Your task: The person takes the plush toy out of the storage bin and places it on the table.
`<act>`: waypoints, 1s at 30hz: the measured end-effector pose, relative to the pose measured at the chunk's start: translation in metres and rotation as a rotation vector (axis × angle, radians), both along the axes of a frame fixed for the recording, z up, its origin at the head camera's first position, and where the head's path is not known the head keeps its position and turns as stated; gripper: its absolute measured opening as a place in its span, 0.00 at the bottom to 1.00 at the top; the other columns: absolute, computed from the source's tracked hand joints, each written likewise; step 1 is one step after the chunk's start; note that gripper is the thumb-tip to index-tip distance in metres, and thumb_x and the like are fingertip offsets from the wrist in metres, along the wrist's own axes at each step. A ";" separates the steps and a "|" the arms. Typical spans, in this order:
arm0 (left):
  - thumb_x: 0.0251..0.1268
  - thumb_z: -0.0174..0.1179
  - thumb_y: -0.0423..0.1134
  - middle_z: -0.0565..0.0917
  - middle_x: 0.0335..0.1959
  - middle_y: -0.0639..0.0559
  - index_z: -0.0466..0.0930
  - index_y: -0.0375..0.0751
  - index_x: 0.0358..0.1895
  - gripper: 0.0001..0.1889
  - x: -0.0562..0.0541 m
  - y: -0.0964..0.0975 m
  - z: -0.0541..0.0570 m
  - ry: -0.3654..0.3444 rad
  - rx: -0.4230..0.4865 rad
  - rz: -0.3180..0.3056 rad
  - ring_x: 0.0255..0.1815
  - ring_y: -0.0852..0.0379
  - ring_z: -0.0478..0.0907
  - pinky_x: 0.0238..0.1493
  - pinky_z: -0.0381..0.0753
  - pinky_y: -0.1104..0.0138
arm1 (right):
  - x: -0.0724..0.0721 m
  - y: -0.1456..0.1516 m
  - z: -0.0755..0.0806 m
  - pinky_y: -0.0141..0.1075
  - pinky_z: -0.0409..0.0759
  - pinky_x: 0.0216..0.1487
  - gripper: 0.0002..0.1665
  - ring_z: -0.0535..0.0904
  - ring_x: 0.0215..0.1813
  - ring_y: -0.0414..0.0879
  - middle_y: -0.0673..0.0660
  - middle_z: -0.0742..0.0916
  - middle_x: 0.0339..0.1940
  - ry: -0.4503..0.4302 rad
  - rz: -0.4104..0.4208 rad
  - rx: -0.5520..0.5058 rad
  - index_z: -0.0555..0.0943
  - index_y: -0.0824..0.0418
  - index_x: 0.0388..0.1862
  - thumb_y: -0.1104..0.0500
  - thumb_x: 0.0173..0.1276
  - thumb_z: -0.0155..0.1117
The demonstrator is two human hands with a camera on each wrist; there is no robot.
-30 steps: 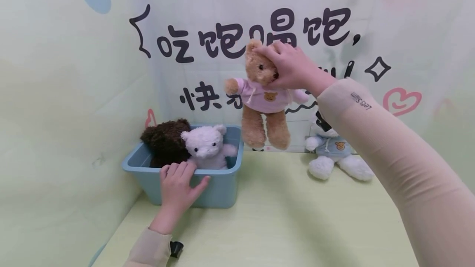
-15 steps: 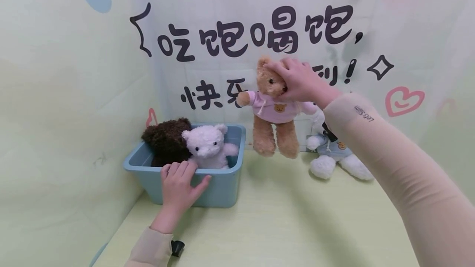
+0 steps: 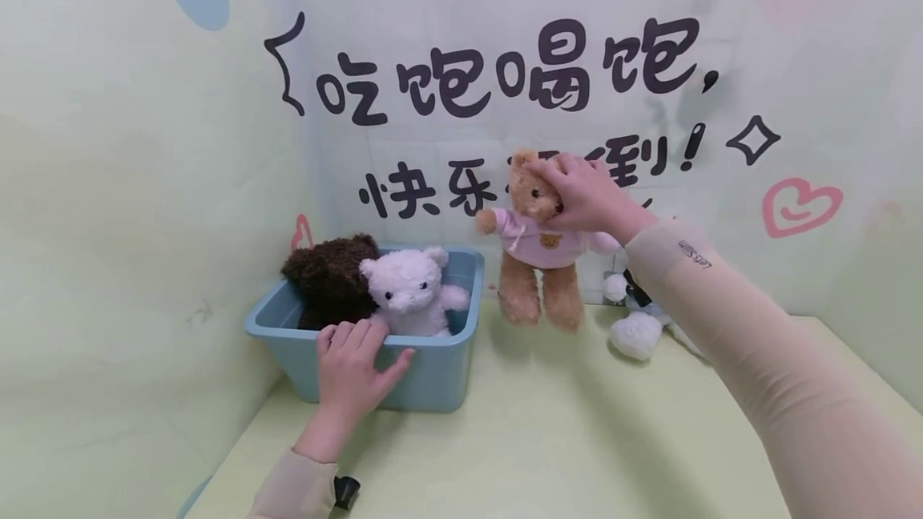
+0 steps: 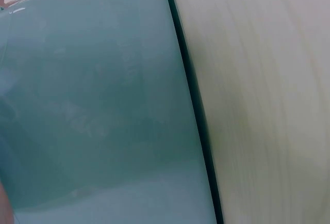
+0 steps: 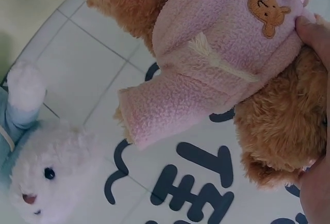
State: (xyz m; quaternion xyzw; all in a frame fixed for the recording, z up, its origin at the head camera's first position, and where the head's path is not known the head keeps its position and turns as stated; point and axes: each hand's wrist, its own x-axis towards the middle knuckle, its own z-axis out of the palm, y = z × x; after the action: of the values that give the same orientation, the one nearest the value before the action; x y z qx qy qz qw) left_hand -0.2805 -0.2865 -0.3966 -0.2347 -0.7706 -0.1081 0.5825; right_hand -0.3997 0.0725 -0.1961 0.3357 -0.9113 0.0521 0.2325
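My right hand [image 3: 587,195] grips a brown teddy bear [image 3: 541,287] by the head, fingers over its crown and thumb under its chin. The bear hangs upright just above the table, wearing a pink hoodie [image 5: 221,53] with a bear-face patch. Part of my thumb [image 5: 315,37] shows in the right wrist view. My left hand [image 3: 355,367] holds the front rim of a blue plastic bin [image 3: 433,379], fingers hooked over it and thumb along the outside. Inside the bin are a white teddy bear [image 3: 407,287], facing out, and a dark brown plush [image 3: 332,275].
Behind my right forearm a white teddy bear in a blue top [image 5: 51,172] sits at the back of the pale table [image 3: 548,431], mostly hidden in the head view. A printed cloth backdrop [image 3: 447,6] stands behind. The bin stands against the left wall [image 3: 130,263].
My right hand has lowered the brown teddy bear and carried it slightly right, toward the tabletop. My left hand stays on the bin's rim. The head view has shifted a little.
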 end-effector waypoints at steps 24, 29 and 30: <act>0.63 0.51 0.63 0.73 0.24 0.49 0.73 0.39 0.29 0.26 -0.001 0.000 0.000 0.022 0.000 -0.010 0.25 0.46 0.66 0.41 0.61 0.48 | -0.028 -0.004 -0.076 0.57 0.63 0.55 0.55 0.69 0.59 0.60 0.64 0.73 0.60 -0.036 -0.055 0.041 0.59 0.47 0.74 0.44 0.49 0.76; 0.63 0.51 0.63 0.73 0.24 0.48 0.73 0.39 0.29 0.26 -0.001 0.000 0.001 0.018 -0.004 -0.010 0.26 0.46 0.66 0.41 0.61 0.48 | -0.035 -0.002 -0.093 0.59 0.64 0.56 0.57 0.68 0.61 0.62 0.65 0.72 0.62 -0.041 -0.066 0.037 0.57 0.47 0.76 0.43 0.50 0.76; 0.63 0.51 0.63 0.73 0.24 0.48 0.73 0.39 0.29 0.26 -0.001 0.000 0.001 0.019 -0.004 -0.011 0.26 0.46 0.66 0.41 0.61 0.48 | -0.036 -0.002 -0.097 0.59 0.64 0.55 0.57 0.68 0.61 0.62 0.66 0.72 0.62 -0.039 -0.067 0.039 0.57 0.47 0.75 0.43 0.50 0.76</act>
State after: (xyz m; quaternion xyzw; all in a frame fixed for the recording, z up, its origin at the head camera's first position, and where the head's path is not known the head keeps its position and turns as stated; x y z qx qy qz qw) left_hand -0.2819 -0.2867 -0.3955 -0.2410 -0.7641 -0.1075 0.5886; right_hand -0.4359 0.0707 -0.2929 0.3085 -0.9273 0.0331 0.2095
